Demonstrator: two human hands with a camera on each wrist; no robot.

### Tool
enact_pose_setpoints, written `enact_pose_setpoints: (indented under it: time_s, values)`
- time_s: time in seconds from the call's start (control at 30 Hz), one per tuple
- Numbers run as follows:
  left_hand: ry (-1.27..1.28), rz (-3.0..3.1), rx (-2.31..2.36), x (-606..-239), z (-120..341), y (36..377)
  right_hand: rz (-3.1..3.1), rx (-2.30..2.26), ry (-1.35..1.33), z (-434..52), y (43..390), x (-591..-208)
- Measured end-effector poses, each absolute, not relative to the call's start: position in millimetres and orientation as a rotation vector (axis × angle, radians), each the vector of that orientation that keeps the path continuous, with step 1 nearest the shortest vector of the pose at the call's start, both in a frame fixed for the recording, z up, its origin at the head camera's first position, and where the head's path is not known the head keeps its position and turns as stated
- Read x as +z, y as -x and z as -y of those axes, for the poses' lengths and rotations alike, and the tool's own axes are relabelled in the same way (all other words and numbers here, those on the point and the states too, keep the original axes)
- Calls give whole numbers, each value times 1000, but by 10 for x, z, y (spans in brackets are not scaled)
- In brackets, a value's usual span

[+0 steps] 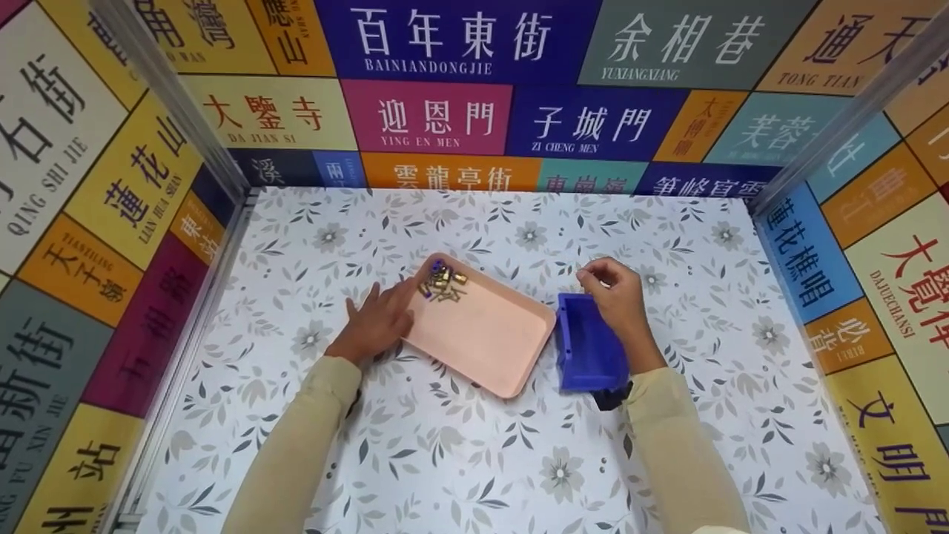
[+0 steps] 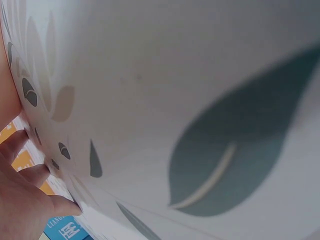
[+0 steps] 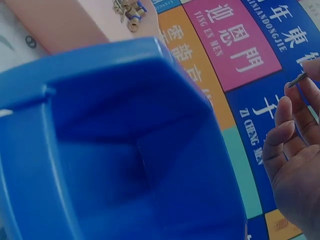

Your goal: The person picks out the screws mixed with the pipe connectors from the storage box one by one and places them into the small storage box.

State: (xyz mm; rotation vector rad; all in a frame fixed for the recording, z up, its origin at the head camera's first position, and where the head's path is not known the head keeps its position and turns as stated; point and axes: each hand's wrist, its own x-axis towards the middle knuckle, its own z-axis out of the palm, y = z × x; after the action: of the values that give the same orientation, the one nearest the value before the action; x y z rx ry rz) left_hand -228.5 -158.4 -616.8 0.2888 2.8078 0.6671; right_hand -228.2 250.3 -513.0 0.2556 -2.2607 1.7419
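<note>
1. Head view: the right hand (image 1: 615, 293) is over the far end of a blue bin (image 1: 565, 341), with its grip narrow.
2. Right wrist view: a small dark screw (image 3: 297, 80) is pinched between the thumb and a finger of the right hand, clear of the bin; the lower fingers are loosely bent.
3. The left hand (image 1: 377, 317) is at the left edge of a pale pink tray (image 1: 482, 326), its grip wide, with the fingers spread.
4. The tray lies at an angle, with a small pile of screws and brass-coloured pieces (image 1: 445, 280), some with blue parts, in its far left corner.
5. The bin stands just beside the tray's right corner; whether they touch is hard to tell.
6. Both rest on a bench (image 1: 474, 445) with a grey leaf-and-flower pattern.
7. Coloured panels (image 1: 452, 41) with large Chinese characters and smaller Latin letters rise around the bench.
8. Light beige sleeves (image 1: 285, 445) cover both forearms.
</note>
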Motion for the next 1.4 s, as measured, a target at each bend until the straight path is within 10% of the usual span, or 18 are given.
enact_pose_setpoints:
  time_s: [1.4]
  values:
    - [-300,-2778,687,-6181,1610,2272,2250,1744,-41,-3035,2026,-5403]
